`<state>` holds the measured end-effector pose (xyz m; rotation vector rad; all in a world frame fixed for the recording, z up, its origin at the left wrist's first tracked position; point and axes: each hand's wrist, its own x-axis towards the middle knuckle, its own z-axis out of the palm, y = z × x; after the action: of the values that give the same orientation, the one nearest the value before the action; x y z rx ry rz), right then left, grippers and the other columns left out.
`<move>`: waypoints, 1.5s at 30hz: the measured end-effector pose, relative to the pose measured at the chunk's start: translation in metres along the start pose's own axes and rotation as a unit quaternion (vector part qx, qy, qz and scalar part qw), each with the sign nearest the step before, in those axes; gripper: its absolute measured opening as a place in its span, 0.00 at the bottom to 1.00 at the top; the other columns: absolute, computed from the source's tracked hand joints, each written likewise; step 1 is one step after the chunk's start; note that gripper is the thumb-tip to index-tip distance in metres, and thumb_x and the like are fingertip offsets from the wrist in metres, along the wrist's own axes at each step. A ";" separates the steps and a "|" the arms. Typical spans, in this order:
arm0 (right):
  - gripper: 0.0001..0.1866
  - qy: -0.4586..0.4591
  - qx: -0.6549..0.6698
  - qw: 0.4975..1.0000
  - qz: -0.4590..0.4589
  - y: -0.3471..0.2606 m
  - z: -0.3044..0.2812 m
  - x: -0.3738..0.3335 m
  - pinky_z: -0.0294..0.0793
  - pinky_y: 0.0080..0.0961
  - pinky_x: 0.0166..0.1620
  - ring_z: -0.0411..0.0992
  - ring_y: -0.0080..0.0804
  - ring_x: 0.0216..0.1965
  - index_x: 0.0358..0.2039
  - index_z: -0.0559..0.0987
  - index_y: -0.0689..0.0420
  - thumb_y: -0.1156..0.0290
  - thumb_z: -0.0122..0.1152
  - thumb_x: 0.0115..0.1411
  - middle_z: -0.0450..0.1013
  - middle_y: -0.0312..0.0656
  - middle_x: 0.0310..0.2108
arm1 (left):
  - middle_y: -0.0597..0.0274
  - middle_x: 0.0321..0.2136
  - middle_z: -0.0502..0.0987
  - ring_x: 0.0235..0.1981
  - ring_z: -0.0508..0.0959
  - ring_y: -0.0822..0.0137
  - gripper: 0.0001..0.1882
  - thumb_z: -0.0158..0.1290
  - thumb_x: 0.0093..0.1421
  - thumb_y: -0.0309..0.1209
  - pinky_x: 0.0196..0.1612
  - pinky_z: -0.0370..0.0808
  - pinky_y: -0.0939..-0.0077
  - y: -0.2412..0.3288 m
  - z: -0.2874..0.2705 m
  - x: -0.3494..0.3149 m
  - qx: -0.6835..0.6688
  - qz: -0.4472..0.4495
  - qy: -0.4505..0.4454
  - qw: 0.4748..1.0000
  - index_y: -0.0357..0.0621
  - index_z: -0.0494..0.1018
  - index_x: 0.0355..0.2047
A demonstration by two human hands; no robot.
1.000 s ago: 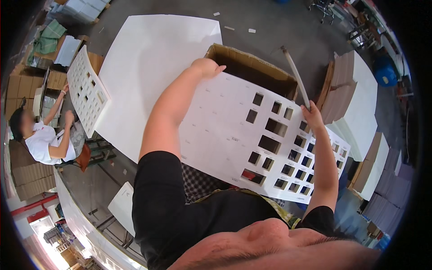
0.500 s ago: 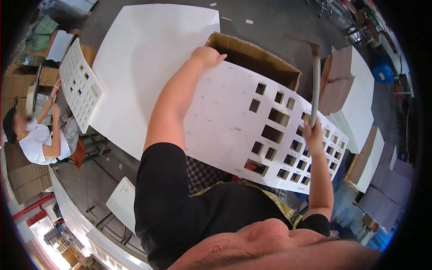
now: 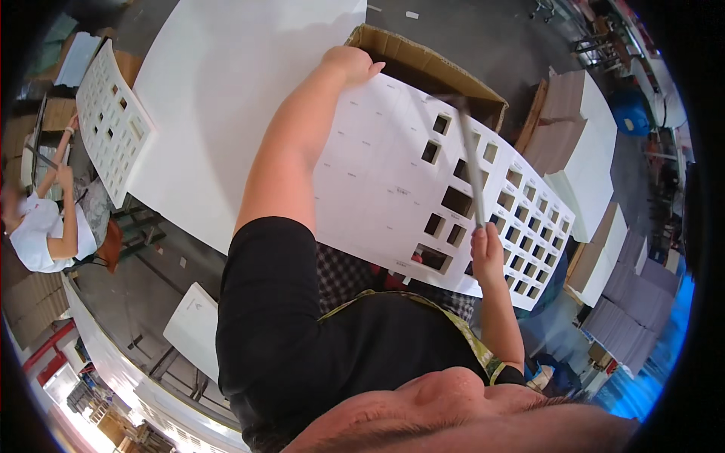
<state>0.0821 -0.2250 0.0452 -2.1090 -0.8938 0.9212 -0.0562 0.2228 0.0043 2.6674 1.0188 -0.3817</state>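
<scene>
A white board (image 3: 362, 192) with rows of rectangular cut-outs toward its right side lies tilted in front of me. My left hand (image 3: 350, 65) is closed over its far left corner, beside an open cardboard box (image 3: 438, 59). My right hand (image 3: 488, 253) is wrapped round the lower end of a long-handled hammer (image 3: 473, 166). The handle slants across the cut-outs, and its blurred head is over the far edge of the board, near the box. Whether the head touches the board I cannot tell.
A large white sheet (image 3: 196, 98) spreads out to the left. Beyond it a co-worker (image 3: 49, 234) sits with another perforated board (image 3: 113, 124). Stacked sheets (image 3: 581, 143) stand at the right, and a blue barrel (image 3: 630, 113) is farther back.
My right hand has swung the hammer leftward, from the board's right side to over the middle cut-outs. My left hand keeps its hold on the corner. The whole view has shifted slightly.
</scene>
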 end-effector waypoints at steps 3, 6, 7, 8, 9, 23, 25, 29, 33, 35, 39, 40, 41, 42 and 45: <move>0.19 0.057 0.159 0.974 -0.154 -0.020 -0.003 -0.015 0.55 0.15 0.20 0.55 0.16 0.17 0.28 0.64 0.57 0.54 0.38 0.66 0.60 0.32 0.17 | 0.58 0.28 0.78 0.34 0.76 0.54 0.30 0.31 0.65 0.51 0.41 0.71 0.60 0.000 0.000 -0.003 -0.003 0.007 0.002 1.000 0.45 0.78 0.25; 0.23 0.094 0.117 0.949 -0.276 0.025 0.010 -0.013 0.57 0.22 0.20 0.59 0.23 0.16 0.27 0.63 0.57 0.48 0.37 0.65 0.60 0.35 0.15 | 0.58 0.30 0.79 0.35 0.76 0.55 0.30 0.31 0.65 0.51 0.42 0.71 0.60 -0.002 0.003 0.005 -0.009 0.006 -0.007 1.000 0.45 0.78 0.27; 0.22 0.070 -0.037 0.977 -0.197 0.027 0.016 -0.008 0.59 0.24 0.21 0.60 0.24 0.17 0.27 0.64 0.57 0.50 0.38 0.66 0.60 0.35 0.15 | 0.58 0.30 0.79 0.35 0.76 0.55 0.30 0.31 0.65 0.51 0.42 0.71 0.60 -0.002 0.003 0.003 -0.008 0.011 0.002 1.000 0.45 0.78 0.27; 0.20 0.044 -0.189 0.974 -0.115 0.025 0.021 -0.002 0.60 0.26 0.22 0.61 0.26 0.17 0.28 0.65 0.58 0.53 0.39 0.67 0.60 0.36 0.15 | 0.58 0.31 0.79 0.36 0.76 0.55 0.30 0.31 0.65 0.51 0.43 0.71 0.60 -0.003 0.003 0.001 -0.006 0.014 0.012 1.000 0.46 0.79 0.28; 0.17 0.007 -0.136 0.991 -0.018 0.021 0.019 -0.001 0.61 0.24 0.23 0.62 0.25 0.19 0.30 0.65 0.58 0.58 0.39 0.67 0.61 0.35 0.16 | 0.58 0.31 0.79 0.36 0.76 0.55 0.30 0.31 0.65 0.51 0.43 0.71 0.60 -0.003 0.003 0.002 -0.009 0.013 0.021 1.000 0.46 0.79 0.29; 0.14 0.052 0.027 0.998 0.001 -0.013 0.016 -0.012 0.58 0.15 0.21 0.58 0.17 0.18 0.31 0.65 0.54 0.57 0.41 0.67 0.60 0.32 0.18 | 0.59 0.35 0.79 0.40 0.76 0.55 0.30 0.30 0.64 0.52 0.45 0.71 0.61 -0.005 0.006 0.004 -0.018 0.001 0.003 1.000 0.46 0.79 0.32; 0.14 0.072 0.168 0.967 -0.175 -0.019 0.011 -0.021 0.55 0.13 0.20 0.55 0.19 0.17 0.33 0.63 0.54 0.57 0.41 0.67 0.57 0.33 0.18 | 0.60 0.33 0.79 0.39 0.77 0.56 0.31 0.31 0.64 0.52 0.45 0.71 0.61 -0.003 0.010 0.005 -0.014 0.004 0.010 1.000 0.46 0.79 0.30; 0.15 0.066 -0.089 0.976 -0.186 0.012 0.025 -0.008 0.57 0.15 0.20 0.57 0.22 0.17 0.31 0.64 0.55 0.57 0.39 0.68 0.60 0.35 0.18 | 0.61 0.32 0.79 0.38 0.77 0.57 0.31 0.31 0.64 0.52 0.45 0.71 0.61 -0.007 0.013 0.006 -0.019 0.006 0.025 0.999 0.46 0.79 0.28; 0.17 0.049 -0.064 0.997 -0.019 -0.001 0.027 -0.009 0.60 0.22 0.21 0.62 0.22 0.19 0.31 0.65 0.59 0.57 0.41 0.67 0.61 0.35 0.16 | 0.59 0.36 0.79 0.40 0.76 0.55 0.30 0.31 0.64 0.52 0.45 0.71 0.59 -0.005 0.013 0.005 0.009 0.009 0.011 1.000 0.46 0.79 0.33; 0.18 0.081 0.062 0.993 -0.067 -0.017 0.019 -0.022 0.58 0.20 0.20 0.59 0.17 0.19 0.30 0.64 0.59 0.55 0.40 0.66 0.60 0.34 0.17 | 0.59 0.37 0.79 0.41 0.76 0.55 0.30 0.31 0.64 0.52 0.45 0.71 0.59 -0.004 0.008 0.005 -0.006 -0.003 -0.008 1.000 0.46 0.79 0.33; 0.19 0.098 0.009 0.985 -0.140 0.013 0.029 -0.011 0.62 0.28 0.22 0.64 0.31 0.19 0.32 0.64 0.61 0.55 0.42 0.66 0.64 0.44 0.19 | 0.59 0.37 0.79 0.41 0.76 0.56 0.30 0.32 0.64 0.52 0.46 0.71 0.59 -0.006 0.012 0.009 -0.004 0.006 0.003 1.000 0.46 0.79 0.34; 0.17 0.062 -0.072 0.994 -0.050 0.024 0.030 -0.009 0.63 0.34 0.25 0.64 0.40 0.20 0.33 0.64 0.62 0.58 0.43 0.65 0.64 0.50 0.19 | 0.59 0.37 0.79 0.41 0.76 0.56 0.30 0.32 0.64 0.52 0.46 0.71 0.59 -0.003 0.010 0.006 -0.007 0.011 0.006 1.000 0.47 0.79 0.34; 0.15 0.006 -0.161 0.986 0.032 0.009 0.035 -0.003 0.64 0.40 0.27 0.65 0.49 0.21 0.34 0.65 0.63 0.62 0.44 0.65 0.64 0.55 0.20 | 0.59 0.37 0.79 0.41 0.76 0.56 0.30 0.32 0.64 0.52 0.46 0.71 0.60 -0.004 0.008 0.004 -0.009 0.012 0.009 1.000 0.47 0.79 0.34; 0.14 0.016 -0.130 0.991 0.029 0.004 0.032 -0.003 0.64 0.38 0.26 0.64 0.45 0.20 0.34 0.65 0.63 0.62 0.43 0.65 0.64 0.52 0.19 | 0.59 0.37 0.79 0.41 0.76 0.56 0.30 0.32 0.64 0.52 0.46 0.71 0.60 -0.005 0.007 0.005 -0.005 0.008 0.015 1.000 0.47 0.79 0.34; 0.15 0.052 0.039 0.998 0.013 -0.021 0.026 -0.018 0.61 0.23 0.21 0.61 0.25 0.17 0.31 0.65 0.59 0.61 0.40 0.67 0.62 0.37 0.17 | 0.60 0.37 0.79 0.41 0.76 0.56 0.29 0.32 0.64 0.52 0.46 0.71 0.60 -0.002 0.012 0.005 0.002 0.002 0.012 1.000 0.47 0.79 0.34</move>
<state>0.0451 -0.2195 0.0538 -2.0857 -0.7663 0.8389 -0.0557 0.2237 -0.0092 2.6838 1.0194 -0.3520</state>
